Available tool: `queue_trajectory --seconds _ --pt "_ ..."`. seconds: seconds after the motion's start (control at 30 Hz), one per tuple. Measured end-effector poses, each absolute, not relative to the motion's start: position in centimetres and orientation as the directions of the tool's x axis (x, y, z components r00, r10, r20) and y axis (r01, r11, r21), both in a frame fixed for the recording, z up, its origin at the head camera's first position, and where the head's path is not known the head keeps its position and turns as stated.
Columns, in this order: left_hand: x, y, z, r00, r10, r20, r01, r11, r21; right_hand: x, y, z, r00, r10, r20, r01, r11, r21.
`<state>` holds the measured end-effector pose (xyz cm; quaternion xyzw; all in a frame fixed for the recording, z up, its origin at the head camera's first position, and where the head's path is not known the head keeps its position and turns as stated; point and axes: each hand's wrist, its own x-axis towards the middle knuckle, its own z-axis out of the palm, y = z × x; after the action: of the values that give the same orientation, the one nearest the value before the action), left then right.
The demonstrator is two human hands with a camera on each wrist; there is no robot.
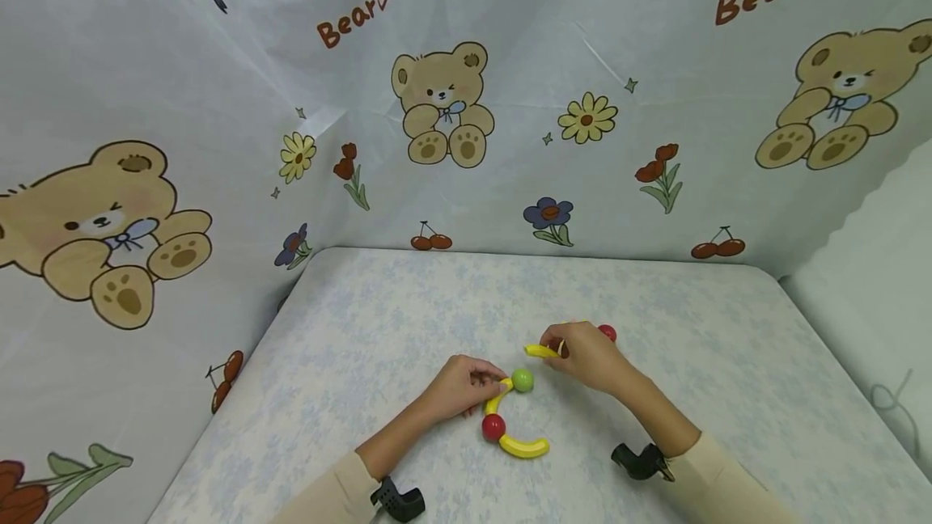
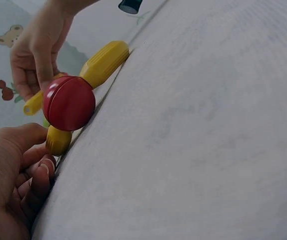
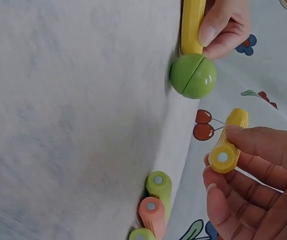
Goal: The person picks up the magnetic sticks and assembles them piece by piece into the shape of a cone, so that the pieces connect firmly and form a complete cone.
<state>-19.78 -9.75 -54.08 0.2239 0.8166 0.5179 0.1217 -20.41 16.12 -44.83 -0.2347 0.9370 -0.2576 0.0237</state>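
My left hand (image 1: 464, 388) pinches a curved yellow rod (image 1: 495, 403) between thumb and fingers. That rod runs from a green ball (image 1: 523, 380) to a red ball (image 1: 493, 427), and a second curved yellow rod (image 1: 524, 447) extends from the red ball, forming an open arc on the table. To the right and farther back, my right hand (image 1: 586, 354) holds another yellow rod (image 1: 540, 351) by thumb and fingertips. A round metal disc shows at the end of this held rod (image 3: 228, 142) in the right wrist view, apart from the green ball (image 3: 193, 76).
Another red ball (image 1: 607, 334) sits just behind my right hand, partly covered by it. The right wrist view shows green rods (image 3: 159, 186) and a pink rod (image 3: 152, 215) lying together. Bear-printed cloth (image 1: 510, 200) hangs behind the pale table (image 1: 408, 306).
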Motion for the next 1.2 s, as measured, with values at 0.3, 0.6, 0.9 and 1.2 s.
queue_trajectory --seconds 0.3,0.6,0.9,1.2 --pt "-19.4 -9.8 -53.5 -0.866 0.5 0.024 0.229 0.353 0.907 -18.3 16.9 -45.8 -0.916 -0.396 0.059 -0.365 0.767 -0.528" --pt "-19.6 -9.9 -53.8 -0.876 0.482 0.029 0.224 0.354 0.908 -17.5 16.2 -46.8 -0.938 -0.344 -0.033 -0.266 0.78 -0.566" --pt "-19.9 -9.8 -53.9 -0.878 0.478 0.023 0.212 0.346 0.914 -17.5 15.3 -47.0 -0.949 -0.307 -0.068 -0.219 0.8 -0.559" --pt "-19.8 -9.8 -53.8 -0.877 0.479 0.022 0.211 0.345 0.915 -17.4 14.9 -47.2 -0.959 -0.279 -0.048 -0.208 0.808 -0.551"
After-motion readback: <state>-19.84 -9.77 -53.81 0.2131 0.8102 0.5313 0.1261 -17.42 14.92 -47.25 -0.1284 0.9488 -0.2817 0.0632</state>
